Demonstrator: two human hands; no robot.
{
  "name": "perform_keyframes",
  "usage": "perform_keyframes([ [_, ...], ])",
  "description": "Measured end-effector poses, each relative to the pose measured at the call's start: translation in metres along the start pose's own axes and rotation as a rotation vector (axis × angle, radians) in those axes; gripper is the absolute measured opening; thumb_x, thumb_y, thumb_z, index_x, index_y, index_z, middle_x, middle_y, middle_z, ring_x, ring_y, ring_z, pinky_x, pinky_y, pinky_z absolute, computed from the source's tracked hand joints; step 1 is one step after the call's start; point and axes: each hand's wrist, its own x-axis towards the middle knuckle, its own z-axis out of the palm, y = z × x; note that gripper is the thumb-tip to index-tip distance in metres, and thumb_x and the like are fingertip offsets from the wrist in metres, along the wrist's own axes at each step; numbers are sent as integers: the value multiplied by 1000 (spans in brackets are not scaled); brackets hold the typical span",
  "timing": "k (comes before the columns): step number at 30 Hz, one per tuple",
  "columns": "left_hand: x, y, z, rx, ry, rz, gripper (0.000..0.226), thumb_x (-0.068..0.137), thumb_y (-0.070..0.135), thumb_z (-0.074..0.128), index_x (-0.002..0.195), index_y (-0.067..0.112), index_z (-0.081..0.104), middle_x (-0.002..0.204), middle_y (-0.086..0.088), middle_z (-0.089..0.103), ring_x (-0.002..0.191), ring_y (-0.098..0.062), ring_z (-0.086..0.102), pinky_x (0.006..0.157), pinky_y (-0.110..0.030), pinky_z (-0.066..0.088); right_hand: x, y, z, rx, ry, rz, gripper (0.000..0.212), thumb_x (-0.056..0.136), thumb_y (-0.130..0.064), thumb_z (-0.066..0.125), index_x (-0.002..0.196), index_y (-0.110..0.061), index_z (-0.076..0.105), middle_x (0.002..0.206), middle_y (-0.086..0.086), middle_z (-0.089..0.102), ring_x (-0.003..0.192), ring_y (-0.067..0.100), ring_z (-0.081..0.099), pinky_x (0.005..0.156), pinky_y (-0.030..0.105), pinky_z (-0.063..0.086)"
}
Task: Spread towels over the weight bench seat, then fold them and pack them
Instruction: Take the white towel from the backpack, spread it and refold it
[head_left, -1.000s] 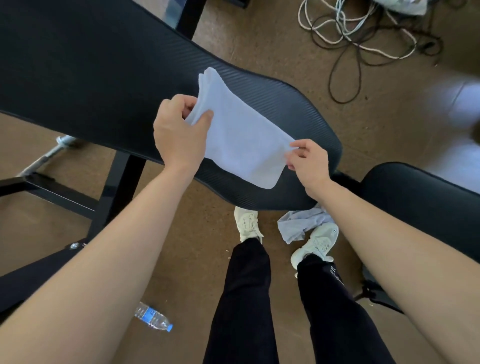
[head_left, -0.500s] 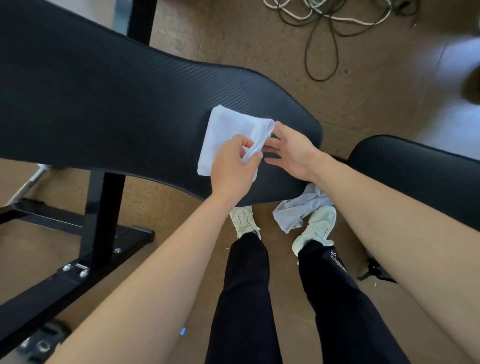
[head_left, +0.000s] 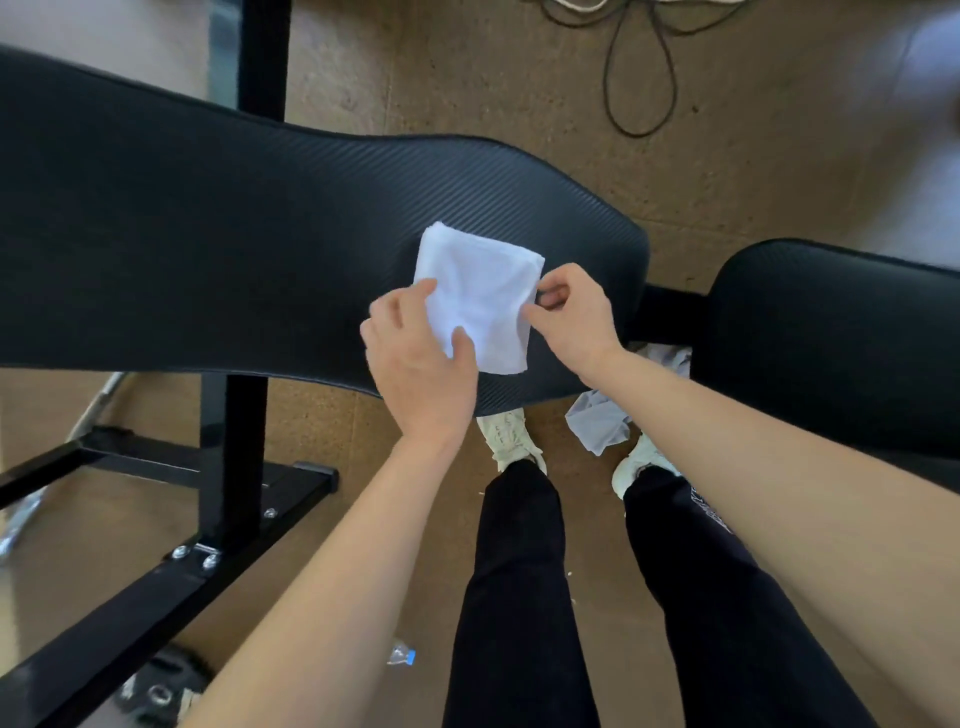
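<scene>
Down at the far left, a black metal frame (head_left: 228, 467) with bolted feet stands on the brown floor (head_left: 493, 93), and a small plastic bottle (head_left: 402, 656) lies on the floor near the bottom edge. Above the frame, the black padded table (head_left: 208, 249) runs across the view from the left, its ribbed cover narrowing toward a rounded end at the right. The left grip (head_left: 415, 364) sits at the near side of that end: its thumb lies on top of the folded white towel (head_left: 478, 296) and its curled fingers close against the towel's left edge, pinching the cloth between them. The towel lies flat on the table as a small, thick rectangle, close to the rounded end. The right grip (head_left: 571, 322) meets the towel's right edge, with thumb and curled forefinger pinching the fold there. Below the table's edge, two pale shoes (head_left: 509, 436) stand on the floor under black trouser legs, and a crumpled grey cloth (head_left: 597, 421) lies between them, partly beneath the table. Further right, a second black pad (head_left: 831, 338) fills the side of the view, set apart from the first by a gap. Dark cables (head_left: 639, 78) loop over the floor at the top.
</scene>
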Motion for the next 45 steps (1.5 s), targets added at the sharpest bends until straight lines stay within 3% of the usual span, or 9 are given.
perform_keyframes([
  [4, 15, -17, -4, 156, -195, -243, 79, 76, 46, 82, 140, 20, 45, 128, -3, 59, 114, -27, 57, 87, -46, 52, 1, -9, 12, -51, -34, -113, 26, 83, -26, 73, 103, -19, 59, 104, 0, 62, 94, 16, 62, 85, 33, 57],
  [10, 27, -13, 0, 78, -158, -166, 28, 82, 22, 68, 98, 25, 46, 94, 8, 58, 86, -20, 59, 66, -36, 45, 11, -8, 2, -49, 49, 13, 11, 89, -15, 69, 98, -14, 63, 98, 0, 64, 90, 13, 61, 85, 33, 56],
  [15, 24, -15, 9, 122, 95, 188, 35, 71, -11, 58, 98, 11, 58, 89, -5, 56, 74, -20, 47, 51, -33, 36, -4, -21, -12, 211, 8, -33, 11, 92, -7, 61, 96, -9, 70, 83, 5, 72, 73, 16, 69, 69, 29, 60],
  [19, 26, -24, 17, 267, 228, 524, 44, 70, -19, 51, 101, 12, 58, 81, -8, 52, 67, -20, 39, 52, -32, 32, -2, -33, -4, 403, -311, 97, 25, 100, -19, 57, 117, -8, 72, 110, 9, 75, 101, 20, 73, 92, 32, 60],
  [24, 22, -34, 13, 420, -61, 696, 51, 73, -6, 53, 117, 16, 65, 101, -8, 57, 80, -27, 47, 68, -35, 30, 18, -25, -10, 614, -417, 274, 45, 102, -47, 47, 127, -14, 66, 123, 9, 71, 118, 25, 66, 106, 44, 50],
  [29, 10, -39, 12, 341, -346, 542, 49, 91, 44, 54, 137, 28, 63, 125, -2, 52, 106, -29, 44, 89, -42, 36, 17, -12, -5, 196, -283, 24, 32, 91, -19, 70, 121, -15, 60, 118, 9, 63, 113, 28, 61, 99, 46, 55],
  [34, 26, -26, 21, 115, -211, 248, 19, 95, 32, 65, 109, 21, 69, 129, -7, 50, 112, -35, 43, 74, -47, 54, 11, -12, 8, 340, -213, 193, 38, 94, -25, 70, 124, -15, 48, 119, 7, 61, 104, 19, 64, 88, 39, 59],
  [39, 36, -3, 18, -198, -518, -73, 72, 82, 39, 84, 136, 22, 39, 125, 3, 53, 107, -19, 58, 83, -36, 51, 5, -10, 22, 674, -259, 528, 49, 97, -37, 66, 135, -9, 50, 124, 12, 67, 106, 29, 69, 89, 49, 61],
  [45, 2, 21, 13, -349, -883, -104, 85, 76, 57, 82, 146, 26, 46, 131, 5, 64, 118, -15, 65, 96, -43, 60, -54, 11, -17, 710, -175, 441, 40, 100, -43, 59, 131, -17, 57, 125, 7, 67, 113, 28, 66, 91, 49, 60],
])
